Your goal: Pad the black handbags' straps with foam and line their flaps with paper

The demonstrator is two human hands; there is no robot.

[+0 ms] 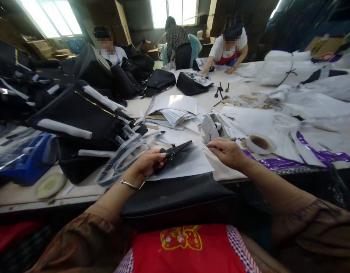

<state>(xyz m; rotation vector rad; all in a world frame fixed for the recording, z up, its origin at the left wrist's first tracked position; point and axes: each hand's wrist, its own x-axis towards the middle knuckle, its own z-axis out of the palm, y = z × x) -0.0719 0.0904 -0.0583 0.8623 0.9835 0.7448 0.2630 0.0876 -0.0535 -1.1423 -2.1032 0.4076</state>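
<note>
My left hand (152,162) is closed on a black strap piece (180,148) with small gold-coloured metal fittings; its tapered end points right. Beneath it a white sheet (189,166) lies partly over a black leather-like bag (177,194) at the table's front edge. My right hand (226,151), to the right of the sheet, has its thumb and fingers pinched together. What they hold, if anything, is too small to make out. Just beyond that hand sits a grey-white tape dispenser (212,127).
Black bags with white-wrapped handles (86,102) are heaped at left, near a blue tape dispenser (29,159). Clear plastic strips (120,159) lie beside my left hand. A paper stack (173,108), a tape roll (260,144) and white wrapping (286,68) occupy the table. Several people work beyond.
</note>
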